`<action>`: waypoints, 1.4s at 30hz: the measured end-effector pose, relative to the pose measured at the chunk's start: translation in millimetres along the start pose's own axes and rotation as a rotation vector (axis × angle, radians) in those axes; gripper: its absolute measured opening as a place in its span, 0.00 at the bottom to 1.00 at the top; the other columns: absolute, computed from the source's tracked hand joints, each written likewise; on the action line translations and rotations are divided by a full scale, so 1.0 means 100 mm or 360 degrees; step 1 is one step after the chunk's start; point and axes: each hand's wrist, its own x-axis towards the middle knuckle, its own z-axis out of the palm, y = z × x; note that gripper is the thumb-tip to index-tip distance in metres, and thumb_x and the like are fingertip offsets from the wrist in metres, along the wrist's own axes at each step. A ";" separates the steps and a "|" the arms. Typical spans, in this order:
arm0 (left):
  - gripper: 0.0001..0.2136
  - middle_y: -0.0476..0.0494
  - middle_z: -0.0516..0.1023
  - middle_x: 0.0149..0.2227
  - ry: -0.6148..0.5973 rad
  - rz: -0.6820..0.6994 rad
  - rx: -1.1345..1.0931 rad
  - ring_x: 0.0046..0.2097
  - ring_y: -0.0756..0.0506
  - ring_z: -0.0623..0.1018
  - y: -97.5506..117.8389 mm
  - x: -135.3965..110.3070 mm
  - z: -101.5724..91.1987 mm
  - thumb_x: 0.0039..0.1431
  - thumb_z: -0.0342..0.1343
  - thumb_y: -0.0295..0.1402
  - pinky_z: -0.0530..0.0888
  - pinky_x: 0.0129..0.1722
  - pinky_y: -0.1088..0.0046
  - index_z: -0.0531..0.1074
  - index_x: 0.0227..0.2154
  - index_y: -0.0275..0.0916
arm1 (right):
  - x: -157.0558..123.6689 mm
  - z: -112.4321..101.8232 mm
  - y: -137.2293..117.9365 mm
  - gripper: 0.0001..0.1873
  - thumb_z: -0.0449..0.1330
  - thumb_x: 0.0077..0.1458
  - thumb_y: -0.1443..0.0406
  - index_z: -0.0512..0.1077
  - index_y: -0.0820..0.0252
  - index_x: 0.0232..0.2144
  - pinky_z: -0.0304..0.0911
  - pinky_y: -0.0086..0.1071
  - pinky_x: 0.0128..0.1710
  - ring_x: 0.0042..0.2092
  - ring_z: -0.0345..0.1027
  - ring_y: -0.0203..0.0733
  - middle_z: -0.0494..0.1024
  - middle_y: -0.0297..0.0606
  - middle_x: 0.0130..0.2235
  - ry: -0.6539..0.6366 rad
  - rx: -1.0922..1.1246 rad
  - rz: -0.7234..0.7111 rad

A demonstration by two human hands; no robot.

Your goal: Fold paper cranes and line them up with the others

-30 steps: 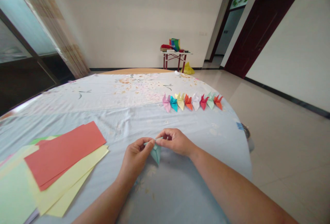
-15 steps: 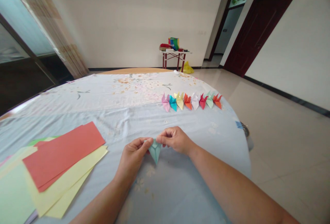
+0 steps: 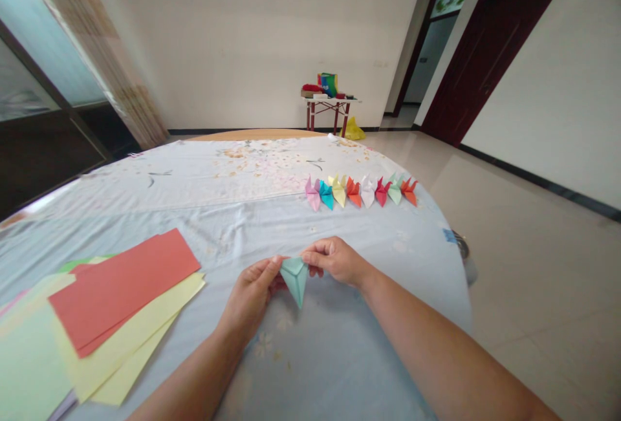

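A pale green piece of folded paper (image 3: 295, 279), kite-shaped with its point hanging down toward me, is held up above the cloth. My left hand (image 3: 255, 285) pinches its upper left corner between thumb and fingers. On the other side, my right hand (image 3: 337, 260) grips the upper right corner the same way. Creases run across the paper's face and down its middle. Beyond my hands, several folded paper cranes (image 3: 367, 191) in different colours stand in a row on the cloth.
To the left lies a fanned stack of coloured paper, with red sheets (image 3: 126, 291) over yellow sheets (image 3: 140, 350). A light blue and white floral tablecloth (image 3: 233, 227) covers the round table. A small side table (image 3: 330, 101) carrying a colourful bag stands by the far wall.
The folded paper has shifted slightly right and its top now looks flatter. My right hand has moved a little to the right, its fingers still pinching the corner.
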 end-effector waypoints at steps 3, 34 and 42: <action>0.17 0.42 0.79 0.32 0.0089 0.0005 0.0055 0.35 0.44 0.77 0.00 0.00 0.02 0.47 0.59 0.41 0.72 0.37 0.69 0.73 0.37 0.34 | 0.01 0.03 0.01 0.18 0.59 0.48 0.54 0.73 0.66 0.28 0.55 0.23 0.21 0.22 0.61 0.29 0.69 0.32 0.20 0.0137 -0.0048 0.0006; 0.20 0.53 0.72 0.22 0.0210 0.0052 0.0134 0.26 0.50 0.73 -0.09 0.05 0.00 0.45 0.60 0.38 0.69 0.29 0.75 0.68 0.42 0.36 | 0.02 0.04 0.05 0.14 0.62 0.47 0.65 0.73 0.57 0.39 0.63 0.28 0.36 0.41 0.66 0.36 0.71 0.38 0.40 0.0176 -0.0536 -0.0647; 0.15 0.49 0.74 0.24 0.0161 0.0032 0.0420 0.24 0.51 0.70 -0.07 0.04 0.01 0.48 0.57 0.41 0.67 0.27 0.77 0.73 0.34 0.34 | -0.02 0.07 -0.04 0.08 0.62 0.48 0.62 0.75 0.60 0.30 0.61 0.28 0.35 0.33 0.65 0.34 0.72 0.35 0.30 0.0271 -0.0509 -0.0641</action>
